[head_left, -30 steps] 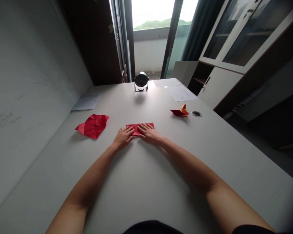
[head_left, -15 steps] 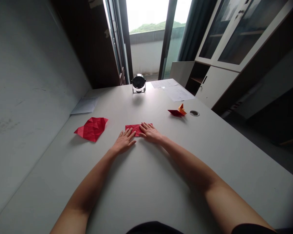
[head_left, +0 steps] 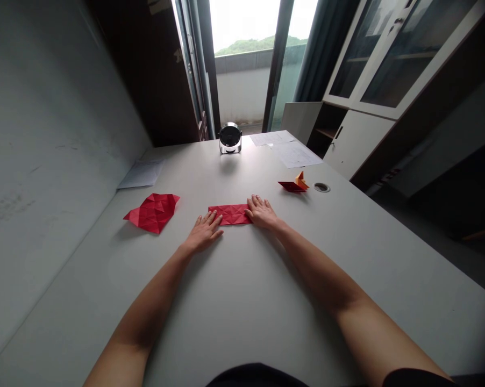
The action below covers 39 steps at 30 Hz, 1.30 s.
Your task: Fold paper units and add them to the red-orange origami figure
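A red sheet of paper, folded into a flat creased strip (head_left: 233, 215), lies on the white table. My left hand (head_left: 203, 232) rests on its left end, open, with the fingers spread flat. On the right end lies my right hand (head_left: 262, 213), also open, palm down with fingers stretched out. Crease lines show across the strip's uncovered middle; both ends are partly hidden under the fingers. To the left is a second red paper (head_left: 154, 213), unfolded and crumpled with many creases.
A folded red and orange paper figure (head_left: 297, 184) sits to the right, beside a round cable hole (head_left: 321, 187). Farther back stands a round black and silver fan-like device (head_left: 230, 138). Printed sheets (head_left: 293, 153) lie at the back right, more papers (head_left: 141, 174) by the left wall.
My right hand has slid right along the strip to its right end, uncovering the middle. My left hand stays almost in place on the left end.
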{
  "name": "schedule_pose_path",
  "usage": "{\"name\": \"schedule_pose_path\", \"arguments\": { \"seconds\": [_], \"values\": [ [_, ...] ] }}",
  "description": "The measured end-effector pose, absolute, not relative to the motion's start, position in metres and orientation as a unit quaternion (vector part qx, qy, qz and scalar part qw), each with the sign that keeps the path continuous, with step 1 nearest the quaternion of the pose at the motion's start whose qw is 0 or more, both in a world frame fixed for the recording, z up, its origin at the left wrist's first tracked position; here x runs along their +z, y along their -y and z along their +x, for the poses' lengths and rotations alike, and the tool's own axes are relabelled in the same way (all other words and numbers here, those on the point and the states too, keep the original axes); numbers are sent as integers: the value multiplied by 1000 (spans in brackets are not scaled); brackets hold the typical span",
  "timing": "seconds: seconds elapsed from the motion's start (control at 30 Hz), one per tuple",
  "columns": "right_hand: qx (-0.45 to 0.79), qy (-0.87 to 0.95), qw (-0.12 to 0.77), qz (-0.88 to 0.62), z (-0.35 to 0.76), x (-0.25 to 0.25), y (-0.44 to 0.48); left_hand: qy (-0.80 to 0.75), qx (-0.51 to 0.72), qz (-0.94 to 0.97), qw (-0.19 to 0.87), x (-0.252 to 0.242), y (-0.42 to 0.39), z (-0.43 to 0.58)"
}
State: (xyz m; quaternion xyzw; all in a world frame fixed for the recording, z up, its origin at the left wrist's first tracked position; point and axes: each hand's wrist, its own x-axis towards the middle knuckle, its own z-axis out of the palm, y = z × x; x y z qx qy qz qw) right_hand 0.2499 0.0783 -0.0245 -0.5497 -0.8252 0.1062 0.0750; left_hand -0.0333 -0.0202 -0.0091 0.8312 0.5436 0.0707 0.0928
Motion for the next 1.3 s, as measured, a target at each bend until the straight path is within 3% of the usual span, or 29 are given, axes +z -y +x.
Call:
{"name": "schedule_pose_path", "arguments": {
  "seconds": [0.23,0.33,0.53,0.7,1.03,1.3],
  "values": [
    [55,813,149,-560,254,-15,-75,-553,86,825,82,-8,20,-34],
    [34,855,186,-483,243,-5,-64,-557,100,820,81,-9,19,-36],
    [95,923,171,-333,214,5,-36,-589,159,789,64,-11,15,-37],
    [107,921,175,-331,212,7,-30,-632,235,736,60,-9,13,-43],
    [128,921,192,-313,214,2,-35,-565,305,758,118,7,22,-38],
    [205,885,253,-334,213,2,-39,-521,268,799,133,4,22,-35]
  ]
}}
